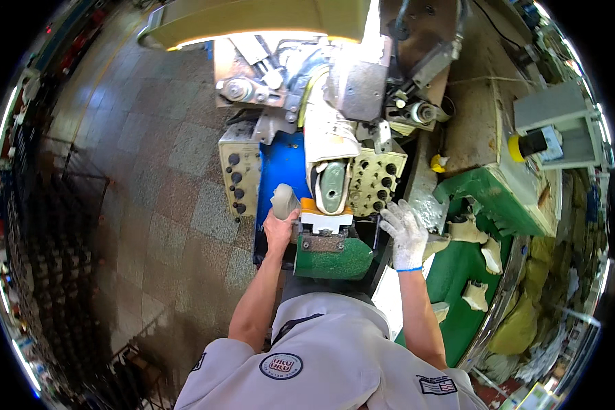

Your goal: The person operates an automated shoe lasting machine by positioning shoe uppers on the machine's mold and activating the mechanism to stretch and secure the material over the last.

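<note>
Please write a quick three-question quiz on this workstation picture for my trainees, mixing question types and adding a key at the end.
1. Multiple choice: which hand wears the white glove?
A) left only
B) right only
C) both

2. True or false: knobbed panels stand on both sides of the white shoe in the machine.

3. Short answer: what is the left hand holding?

Key
1. B: the right hand is gloved and the left is bare.
2. True: one panel stands to the left of it, one to the right.
3. A grey rounded piece.
</note>
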